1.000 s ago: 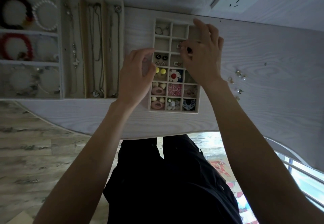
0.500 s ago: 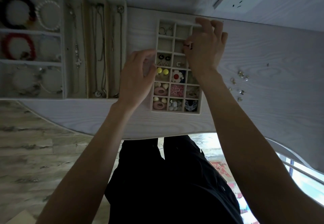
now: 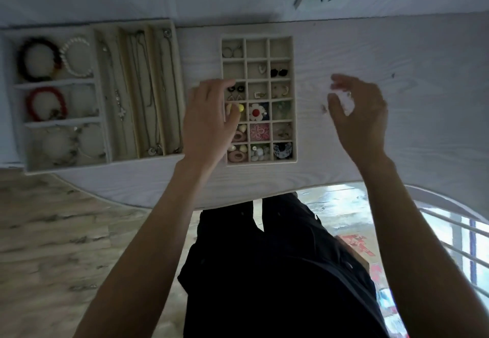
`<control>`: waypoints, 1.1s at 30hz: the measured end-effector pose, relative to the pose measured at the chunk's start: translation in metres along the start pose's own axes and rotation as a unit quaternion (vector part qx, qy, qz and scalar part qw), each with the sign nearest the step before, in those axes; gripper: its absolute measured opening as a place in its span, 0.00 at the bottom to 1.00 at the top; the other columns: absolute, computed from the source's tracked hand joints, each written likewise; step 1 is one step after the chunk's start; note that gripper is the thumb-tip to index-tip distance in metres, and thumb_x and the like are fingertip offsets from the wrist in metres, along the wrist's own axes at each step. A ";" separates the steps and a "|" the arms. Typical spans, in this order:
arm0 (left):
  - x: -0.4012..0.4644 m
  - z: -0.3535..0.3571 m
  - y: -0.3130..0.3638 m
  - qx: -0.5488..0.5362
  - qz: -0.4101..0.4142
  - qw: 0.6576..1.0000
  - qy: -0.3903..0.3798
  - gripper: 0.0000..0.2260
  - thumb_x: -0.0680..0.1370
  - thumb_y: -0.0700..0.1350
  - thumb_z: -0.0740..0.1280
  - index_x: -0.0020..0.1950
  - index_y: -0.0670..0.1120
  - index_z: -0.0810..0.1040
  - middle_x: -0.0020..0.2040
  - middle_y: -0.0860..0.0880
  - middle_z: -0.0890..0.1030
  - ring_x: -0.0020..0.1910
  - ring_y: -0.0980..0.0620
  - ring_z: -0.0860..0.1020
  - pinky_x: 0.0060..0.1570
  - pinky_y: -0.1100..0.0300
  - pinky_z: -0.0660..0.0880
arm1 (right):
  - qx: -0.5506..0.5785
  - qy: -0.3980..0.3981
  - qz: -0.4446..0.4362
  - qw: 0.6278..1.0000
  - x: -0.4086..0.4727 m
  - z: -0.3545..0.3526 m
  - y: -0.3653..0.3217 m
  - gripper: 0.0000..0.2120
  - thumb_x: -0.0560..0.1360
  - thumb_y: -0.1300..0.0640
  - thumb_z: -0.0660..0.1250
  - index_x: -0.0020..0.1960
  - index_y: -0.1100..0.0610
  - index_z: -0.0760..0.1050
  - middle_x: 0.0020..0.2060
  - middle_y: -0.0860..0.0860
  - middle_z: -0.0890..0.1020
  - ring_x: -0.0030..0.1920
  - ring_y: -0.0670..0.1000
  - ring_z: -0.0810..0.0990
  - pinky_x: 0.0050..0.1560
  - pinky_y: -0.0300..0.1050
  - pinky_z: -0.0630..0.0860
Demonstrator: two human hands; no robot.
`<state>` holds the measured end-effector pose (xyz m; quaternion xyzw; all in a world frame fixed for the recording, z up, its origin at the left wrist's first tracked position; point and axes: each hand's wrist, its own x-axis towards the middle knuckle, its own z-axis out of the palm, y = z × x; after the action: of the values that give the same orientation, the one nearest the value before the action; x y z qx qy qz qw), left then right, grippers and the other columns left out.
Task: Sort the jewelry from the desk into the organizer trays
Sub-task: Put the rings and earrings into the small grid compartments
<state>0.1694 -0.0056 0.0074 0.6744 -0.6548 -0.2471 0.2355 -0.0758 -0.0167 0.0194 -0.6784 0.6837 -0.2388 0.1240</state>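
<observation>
Head view, looking down over your arms: your left hand (image 3: 209, 123) rests at the left edge of the small grid tray (image 3: 294, 99), fingers loosely bent, thumb lying over the compartment with the yellow beads (image 3: 240, 107); its grip pinches nothing that you can make out. Your right hand (image 3: 360, 110) hovers over the bare bench (image 3: 423, 86) to the right of that tray, well apart from it, fingers and thumb curved and spread apart with a gap between them; whether anything small sits at the fingertips is too blurred to tell. The grid tray holds a white flower with a red centre (image 3: 256, 112), a pink flower (image 3: 259, 131), black earrings (image 3: 279, 72) and two rings (image 3: 232, 51) in separate compartments. To the left, touching the wall edge, the long-slot tray (image 3: 148, 26) holds necklace chains (image 3: 137, 89), and just beside it the bracelet tray (image 3: 16, 86) carries a dark bracelet (image 3: 38, 58), a pearl bracelet (image 3: 76, 57) and a red bracelet (image 3: 46, 103).
</observation>
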 end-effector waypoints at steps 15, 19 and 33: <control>-0.002 0.060 0.054 0.158 0.108 0.973 -0.126 0.26 0.75 0.54 0.69 0.70 0.45 0.70 0.65 0.45 0.73 0.65 0.41 0.68 0.65 0.45 0.64 | 0.081 -0.039 0.152 0.984 -0.037 0.006 0.077 0.16 0.70 0.64 0.68 0.57 0.60 0.77 0.51 0.57 0.77 0.41 0.53 0.79 0.47 0.44 0.74; -0.003 0.062 0.055 0.155 0.100 0.976 -0.119 0.25 0.75 0.52 0.69 0.69 0.44 0.71 0.65 0.45 0.74 0.64 0.41 0.69 0.64 0.46 0.65 | 0.081 0.003 0.157 0.984 -0.025 0.001 0.089 0.13 0.71 0.62 0.68 0.55 0.59 0.79 0.48 0.56 0.79 0.41 0.52 0.78 0.44 0.45 0.75; -0.005 0.067 0.057 0.147 0.109 0.978 -0.103 0.24 0.74 0.50 0.69 0.68 0.41 0.72 0.64 0.43 0.75 0.63 0.39 0.70 0.64 0.45 0.66 | -0.092 -0.053 0.047 0.993 0.022 0.007 0.089 0.06 0.72 0.58 0.70 0.45 0.60 0.80 0.51 0.56 0.78 0.54 0.58 0.73 0.59 0.47 0.65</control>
<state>0.0825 -0.0023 -0.0067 0.5967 -0.7746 -0.1893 0.0904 -0.1510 -0.0428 -0.0277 -0.6656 0.7264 -0.1328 0.1081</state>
